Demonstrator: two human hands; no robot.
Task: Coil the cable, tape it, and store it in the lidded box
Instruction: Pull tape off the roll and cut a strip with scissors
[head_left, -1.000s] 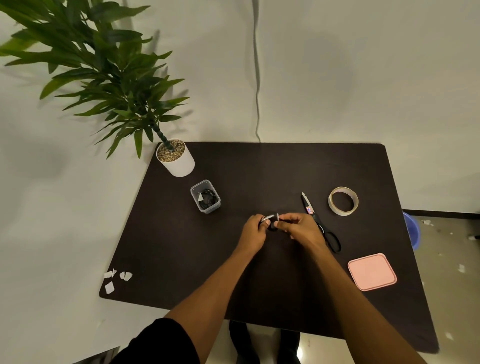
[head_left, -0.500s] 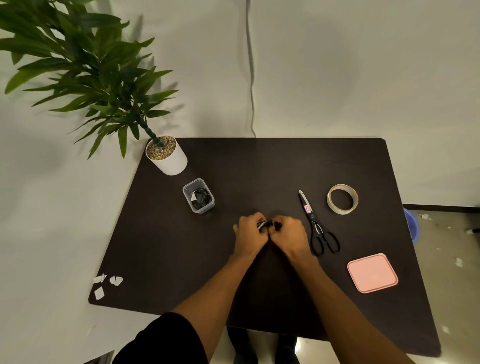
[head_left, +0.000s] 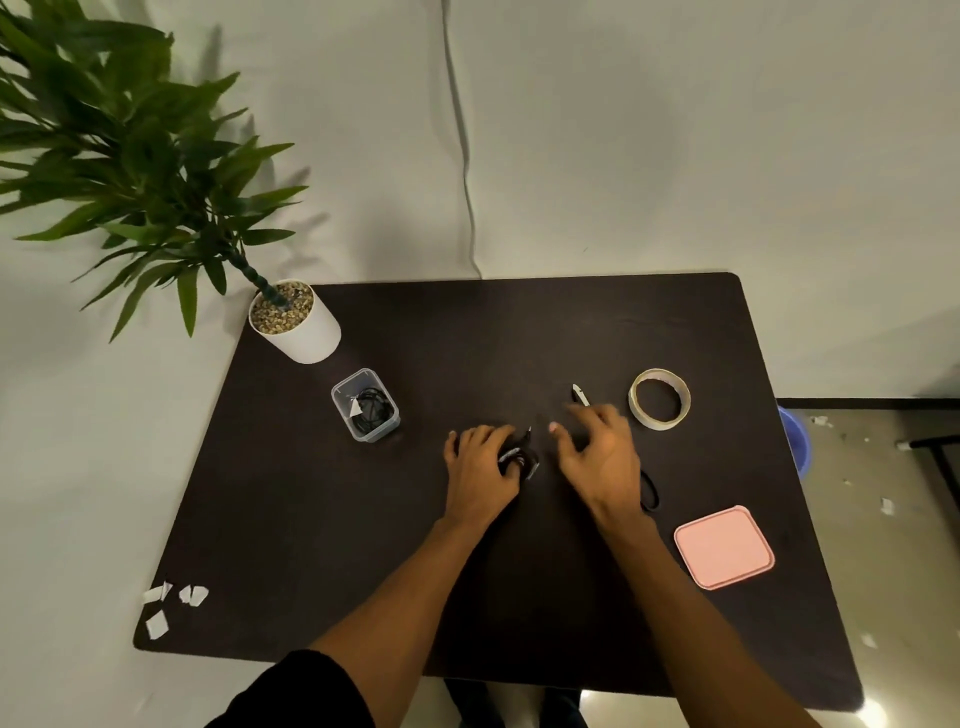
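Note:
My left hand (head_left: 480, 465) holds a small coiled black cable (head_left: 523, 456) with strips of white tape on it, just above the dark table (head_left: 311, 519). My right hand (head_left: 597, 454) hovers blurred to its right, fingers spread and holding nothing, over the black scissors (head_left: 649, 491), hiding their middle. A clear box (head_left: 365, 404) without its lid stands to the left, with a taped black cable coil inside. Its pink lid (head_left: 723, 546) lies at the right front. A roll of tape (head_left: 658, 398) lies at the right.
A potted plant in a white pot (head_left: 296, 322) stands at the back left corner. Several white paper scraps (head_left: 171, 603) lie at the front left corner. A blue bucket (head_left: 795, 439) sits on the floor past the table's right edge.
My right hand has let go of the coil and moved right toward the scissors. The left hand keeps hold of the coil. The view has shifted slightly.

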